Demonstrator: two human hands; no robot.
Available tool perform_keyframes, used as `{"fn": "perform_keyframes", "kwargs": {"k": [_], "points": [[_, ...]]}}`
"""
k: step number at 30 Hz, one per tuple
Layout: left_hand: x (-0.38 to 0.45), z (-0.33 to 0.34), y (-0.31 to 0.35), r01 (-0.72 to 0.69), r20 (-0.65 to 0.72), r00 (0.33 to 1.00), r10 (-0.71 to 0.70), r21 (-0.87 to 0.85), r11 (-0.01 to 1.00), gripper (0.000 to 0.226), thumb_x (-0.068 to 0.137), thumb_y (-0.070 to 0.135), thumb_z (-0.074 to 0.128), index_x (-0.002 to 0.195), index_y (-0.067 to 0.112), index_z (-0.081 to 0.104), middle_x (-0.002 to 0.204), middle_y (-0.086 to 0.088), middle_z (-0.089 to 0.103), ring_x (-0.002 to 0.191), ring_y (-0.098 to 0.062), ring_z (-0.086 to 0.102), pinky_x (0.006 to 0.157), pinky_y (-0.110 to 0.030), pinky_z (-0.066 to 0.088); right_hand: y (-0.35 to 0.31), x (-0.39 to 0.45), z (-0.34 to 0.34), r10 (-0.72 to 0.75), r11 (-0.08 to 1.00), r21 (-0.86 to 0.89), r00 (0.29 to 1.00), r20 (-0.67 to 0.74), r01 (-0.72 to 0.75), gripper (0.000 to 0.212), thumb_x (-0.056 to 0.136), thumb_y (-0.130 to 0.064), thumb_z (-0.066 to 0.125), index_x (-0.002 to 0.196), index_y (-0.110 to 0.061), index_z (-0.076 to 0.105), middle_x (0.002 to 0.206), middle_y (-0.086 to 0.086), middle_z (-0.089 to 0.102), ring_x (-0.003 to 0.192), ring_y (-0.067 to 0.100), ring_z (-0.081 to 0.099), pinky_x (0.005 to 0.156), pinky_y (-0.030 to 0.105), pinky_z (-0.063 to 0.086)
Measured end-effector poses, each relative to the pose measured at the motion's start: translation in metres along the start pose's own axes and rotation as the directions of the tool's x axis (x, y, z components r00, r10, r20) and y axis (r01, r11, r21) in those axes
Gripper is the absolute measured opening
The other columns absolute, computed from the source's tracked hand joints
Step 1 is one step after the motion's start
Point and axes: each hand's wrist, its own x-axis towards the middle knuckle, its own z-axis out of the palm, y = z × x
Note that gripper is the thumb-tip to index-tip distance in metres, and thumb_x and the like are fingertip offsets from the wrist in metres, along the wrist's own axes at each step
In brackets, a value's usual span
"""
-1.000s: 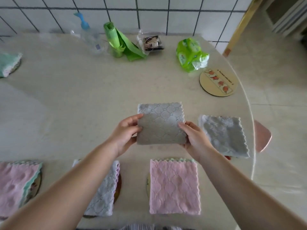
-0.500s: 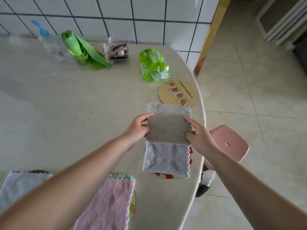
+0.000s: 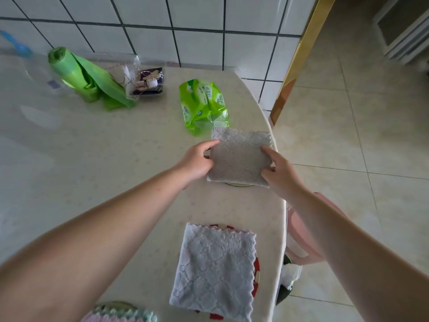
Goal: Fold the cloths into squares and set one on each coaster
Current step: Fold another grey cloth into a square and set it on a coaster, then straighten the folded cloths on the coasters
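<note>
The folded grey quilted microfibre cloth [image 3: 240, 158] lay near the right edge of the pale speckled round table [image 3: 116, 159], over a round coaster [image 3: 238, 184] of which only a thin sliver of rim showed below the cloth's near edge. The left hand [image 3: 197, 160] pinched the cloth's left edge, thumb on top and the other fingers curled beneath or beside it. The right hand [image 3: 279, 170] gripped the right near corner, index finger resting on the upper face and thumb at the near edge. Both hands were closed lightly on the cloth alone.

The step in hand appeared to be the placement of this square on the coaster. To do it well, the cloth should be lowered flat, with the layers kept aligned by both pinches until the fabric rested fully. The coaster's exposed rim at the near edge suggested the cloth sat slightly towards the far side, so a small pull towards the near edge would likely centre it. The fingers should release outwards, sideways, so the folded layers did not spring open.

A crumpled green plastic wipes packet [image 3: 203, 105] lay just beside the cloth's far left corner, and contact with it should be avoided. A second grey scalloped cloth [image 3: 214, 268] already covered a red-patterned coaster [image 3: 256, 270] at the near right edge.
</note>
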Motion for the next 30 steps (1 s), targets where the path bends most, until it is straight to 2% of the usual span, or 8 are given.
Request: {"fn": "perform_keyframes", "kwargs": {"k": [3,6,8,13,19,22,25,30], "points": [[0.012,0.002,-0.003,0.004,0.021,1.000,-0.005,0.030,1.000,0.059,0.082,-0.004,0.049,0.134,0.022,0.047,0.134,-0.001,0.051,0.101,-0.023,0.062,0.084,-0.036,0.053,0.005,0.016,-0.001,0.013,0.999,-0.030,1.000,-0.015,-0.013,0.064,0.081,-0.004,0.044,0.139,-0.030,0.038,0.101,0.003,0.051,0.075,0.016,0.046,0.055,0.019,0.036],[0.018,0.004,-0.003,-0.024,0.024,0.999,0.022,0.092,0.995,0.059,0.081,-0.004,0.051,0.135,0.019,0.047,0.131,-0.001,0.052,0.097,-0.019,0.060,0.077,-0.021,0.044,0.009,0.023,0.000,-0.018,0.998,-0.059,0.998,-0.054,0.014,0.063,0.080,-0.004,0.046,0.138,-0.028,0.042,0.104,0.003,0.051,0.084,0.017,0.044,0.060,0.020,0.036],[0.020,0.004,-0.003,-0.081,0.009,0.997,0.081,0.188,0.979,0.059,0.079,-0.003,0.055,0.135,0.015,0.047,0.133,-0.004,0.049,0.114,-0.019,0.053,0.086,-0.017,0.037,0.010,0.021,0.002,-0.057,0.994,-0.096,0.995,-0.077,0.049,0.061,0.080,-0.004,0.048,0.138,-0.023,0.042,0.126,0.005,0.048,0.099,0.019,0.047,0.076,0.022,0.039],[0.013,0.005,-0.015,-0.313,0.039,0.929,0.367,0.612,0.726,0.060,0.086,0.022,0.060,0.141,0.018,0.036,0.152,-0.006,0.024,0.141,-0.023,0.016,0.113,-0.041,0.017,0.012,0.004,0.002,-0.277,0.858,-0.474,0.955,-0.104,0.198,0.054,0.086,-0.014,0.053,0.139,-0.018,0.041,0.154,0.004,0.021,0.137,0.028,0.023,0.110,0.043,0.026],[0.007,0.011,-0.021,-0.250,0.207,0.968,0.141,0.828,0.503,0.064,0.093,0.050,0.037,0.147,0.027,0.013,0.157,0.007,-0.003,0.144,-0.012,-0.001,0.111,-0.059,-0.007,0.020,0.000,0.003,-0.073,0.772,-0.628,0.995,0.067,0.099,0.052,0.095,-0.036,0.036,0.145,-0.038,0.019,0.158,-0.003,0.002,0.144,0.022,-0.001,0.116,0.049,0.005],[0.004,0.007,-0.012,-0.242,0.180,0.970,0.163,0.768,0.593,0.064,0.090,0.044,0.050,0.145,0.026,0.023,0.157,0.003,0.007,0.144,-0.019,0.006,0.114,-0.055,0.001,0.009,-0.012,0.005,-0.109,0.844,-0.532,0.994,-0.031,0.076,0.057,0.092,-0.032,0.047,0.145,-0.031,0.025,0.157,0.004,0.007,0.143,0.024,0.004,0.116,0.046,0.009],[-0.020,-0.003,-0.025,-0.228,-0.020,0.958,0.285,0.547,0.806,0.051,0.084,0.025,0.064,0.131,0.015,0.049,0.139,-0.010,0.047,0.127,-0.028,0.043,0.106,-0.041,0.033,0.009,-0.052,0.009,-0.185,0.928,-0.353,0.968,-0.169,0.116,0.052,0.089,-0.025,0.055,0.139,-0.023,0.039,0.149,0.005,0.031,0.137,0.025,0.025,0.110,0.040,0.023],[-0.111,-0.020,-0.079,-0.041,-0.154,0.985,0.083,0.257,0.965,0.019,0.084,0.009,0.062,0.098,0.020,0.061,0.088,0.003,0.063,0.078,-0.014,0.059,0.082,-0.035,0.049,0.043,-0.146,0.039,-0.104,0.990,-0.115,0.970,-0.221,0.080,0.047,0.084,-0.027,0.058,0.130,-0.018,0.050,0.119,0.001,0.054,0.103,0.014,0.054,0.094,0.037,0.047]]}}
